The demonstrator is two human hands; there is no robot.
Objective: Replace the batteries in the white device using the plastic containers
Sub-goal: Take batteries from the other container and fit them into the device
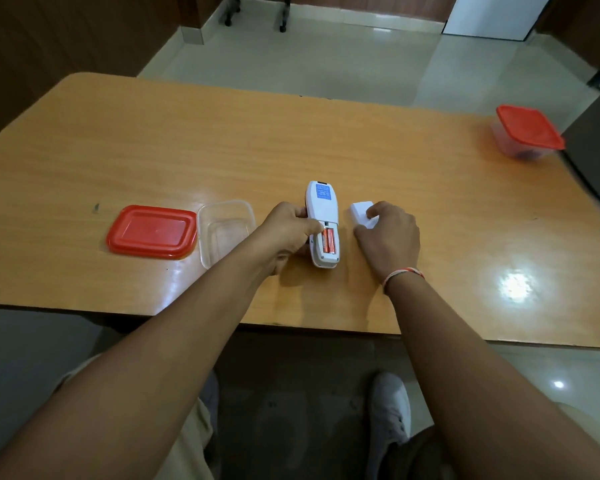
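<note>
Head view: the white device (321, 216) lies face down in the middle of the wooden surface (187, 140). Its long side points away from the person, a bit tilted. The back cover (361, 213) is off. Two orange batteries (328, 241) sit side by side in the open slot, at the end of the device closest to the person. They lie the same way as the device, long side pointing away.

The left hand (288, 233) holds the device from its left side. Its fingers curl round the edge, and the thumb rests on the back just above the batteries. The right hand (388, 233) is just to the right of the device. Its fingers are bent over the white back cover, which sits on the surface, but I cannot tell if they grip it or only rest on it.

The batteries are right by the left thumb, so the left hand is nearer to them. But it is busy holding the device steady. I think the right hand will have to come across to the left to pick them out.

An open clear container (226, 228) sits just left of the left hand, with its red lid (152, 231) beside it. It looks empty. A second container with a red lid on (527, 131) is far off at the right back corner.
</note>
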